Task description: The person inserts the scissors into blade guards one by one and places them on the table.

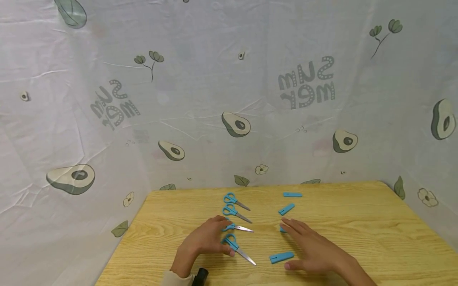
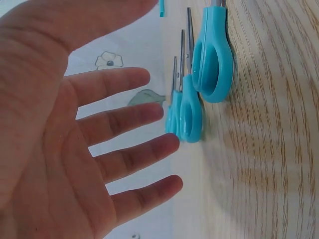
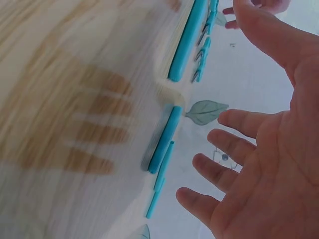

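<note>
Several pairs of scissors with light blue handles lie in a column on the table, blades pointing right. My left hand point(image 1: 207, 240) is spread above the handles of the nearest scissors point(image 1: 245, 256) and the second scissors point(image 1: 244, 228), partly hiding the latter. In the left wrist view its fingers are apart and hold nothing, beside the scissors handle point(image 2: 225, 59). Several blue blade covers lie in a column to the right. My right hand point(image 1: 315, 250) hovers by the nearest cover point(image 1: 281, 257) and partly hides another cover point(image 1: 282, 229). Its extended fingers hold nothing in the right wrist view.
Farther back lie two more scissors point(image 1: 229, 209) and two more covers point(image 1: 286, 209). The wood-grain table point(image 1: 358, 222) ends at a pale curtain point(image 1: 200, 91) printed with avocados. A black strap end point(image 1: 200, 277) shows at the left wrist.
</note>
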A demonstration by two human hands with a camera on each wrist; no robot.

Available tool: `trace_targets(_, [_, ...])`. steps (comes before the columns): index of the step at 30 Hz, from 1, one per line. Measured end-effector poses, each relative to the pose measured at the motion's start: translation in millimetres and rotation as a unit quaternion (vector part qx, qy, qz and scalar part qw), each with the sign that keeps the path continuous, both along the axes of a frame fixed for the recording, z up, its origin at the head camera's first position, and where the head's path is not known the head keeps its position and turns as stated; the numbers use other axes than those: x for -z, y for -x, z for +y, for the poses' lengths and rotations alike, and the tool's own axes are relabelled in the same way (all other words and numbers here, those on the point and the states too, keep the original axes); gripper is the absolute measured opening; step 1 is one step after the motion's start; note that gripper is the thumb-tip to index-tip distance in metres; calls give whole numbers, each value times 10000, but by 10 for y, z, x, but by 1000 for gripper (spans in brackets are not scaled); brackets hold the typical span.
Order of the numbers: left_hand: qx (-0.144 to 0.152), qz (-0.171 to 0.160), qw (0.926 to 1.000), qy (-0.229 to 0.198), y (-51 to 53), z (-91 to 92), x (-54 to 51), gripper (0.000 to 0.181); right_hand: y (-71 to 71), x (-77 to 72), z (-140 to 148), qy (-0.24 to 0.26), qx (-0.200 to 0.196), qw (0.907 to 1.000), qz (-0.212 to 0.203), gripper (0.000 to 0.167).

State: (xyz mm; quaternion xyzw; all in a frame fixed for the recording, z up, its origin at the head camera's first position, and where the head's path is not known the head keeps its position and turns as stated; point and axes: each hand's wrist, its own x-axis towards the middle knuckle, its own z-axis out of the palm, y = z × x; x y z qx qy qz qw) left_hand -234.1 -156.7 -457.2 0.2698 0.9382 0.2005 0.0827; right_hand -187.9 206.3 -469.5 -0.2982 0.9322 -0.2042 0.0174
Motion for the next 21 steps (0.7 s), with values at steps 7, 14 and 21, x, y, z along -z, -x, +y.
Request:
trace_targets(7, [52,-6,9999,99,-12,16,-5,86,50,-8,-120,80,-84,9991,-411,99])
trace_targets(14, [263,-2,9997,-26,21,17,12,82,92,-20,-169,135,-283,9978,-593,93])
trace_targets(21, [530,42,9983,-246,73,3,61,80,133,-22,-183,130,-444,9969,-641,83])
